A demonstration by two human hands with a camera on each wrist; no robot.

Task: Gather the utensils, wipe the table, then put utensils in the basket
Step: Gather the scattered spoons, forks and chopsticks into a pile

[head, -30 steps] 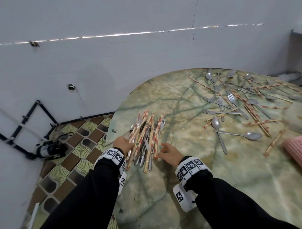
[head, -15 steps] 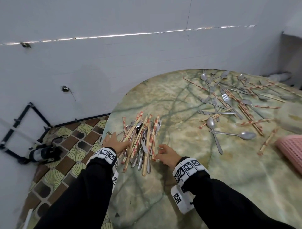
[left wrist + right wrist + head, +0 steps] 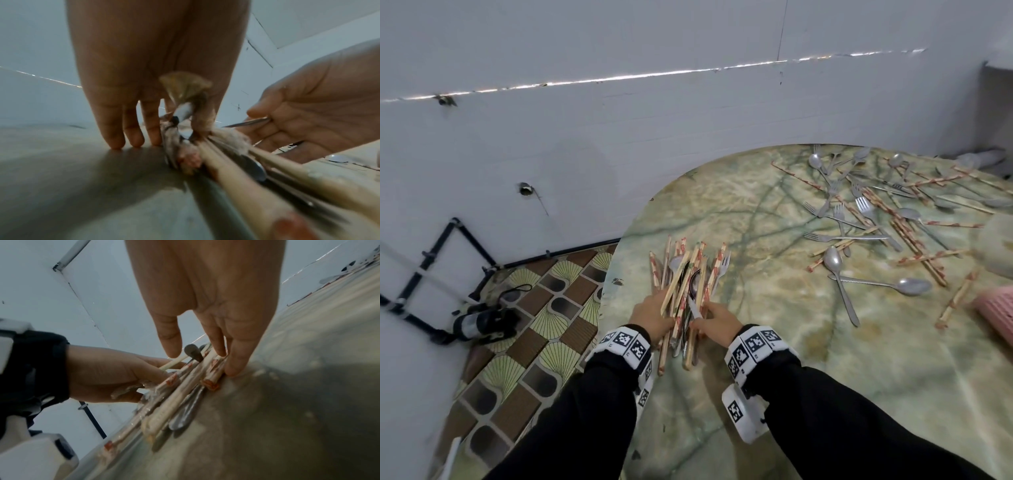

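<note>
I've brought my left hand (image 3: 650,317) and right hand (image 3: 717,322) together, pressing straight-fingered to squeeze the utensil pile (image 3: 688,277) tighter on the tabletop (image 3: 791,342), while scattered utensils (image 3: 876,219) beyond await gathering.

Cool, even indoor light; edges bow.
Head view sharp; wrist views soft, the bundle of wrapped chopsticks and steel cutlery (image 3: 236,178) blurred near the lens; dark shadows on the green marbled worktop (image 3: 298,402) below.
</note>
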